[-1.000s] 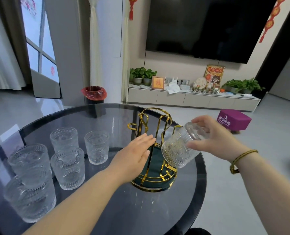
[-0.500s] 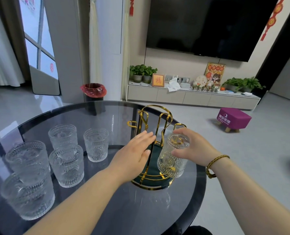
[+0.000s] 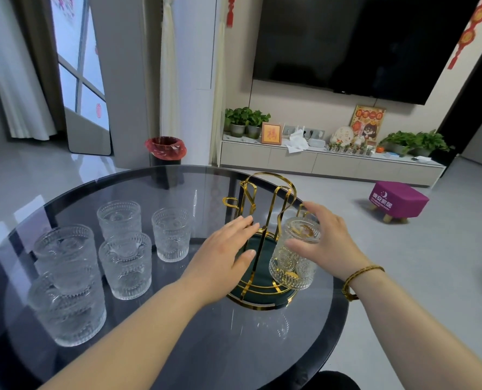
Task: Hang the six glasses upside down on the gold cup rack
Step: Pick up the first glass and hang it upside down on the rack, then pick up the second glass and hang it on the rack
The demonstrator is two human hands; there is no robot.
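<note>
The gold cup rack (image 3: 259, 306) with a dark green base stands on the right half of the round dark glass table (image 3: 206, 347). One patterned clear glass (image 3: 293, 268) sits upside down on the rack's right side, its rim near the base. My right hand (image 3: 332, 246) is around this glass, thumb across its front and fingers spread loosely behind it. My left hand (image 3: 223, 266) lies flat and open against the rack's left side, holding nothing. Several more glasses (image 3: 124, 266) stand upright on the table's left half; the nearest ones (image 3: 65, 282) overlap and may be stacked.
The table's curved edge runs just right of the rack and along the front. On the floor beyond are a bin with a red liner (image 3: 165, 149), a purple stool (image 3: 397, 199) and a long low cabinet (image 3: 332, 164) under a wall-mounted screen.
My right hand turned the glass upside down and lowered it onto the rack's right side; its fingers have now loosened. My left hand stayed against the rack.
</note>
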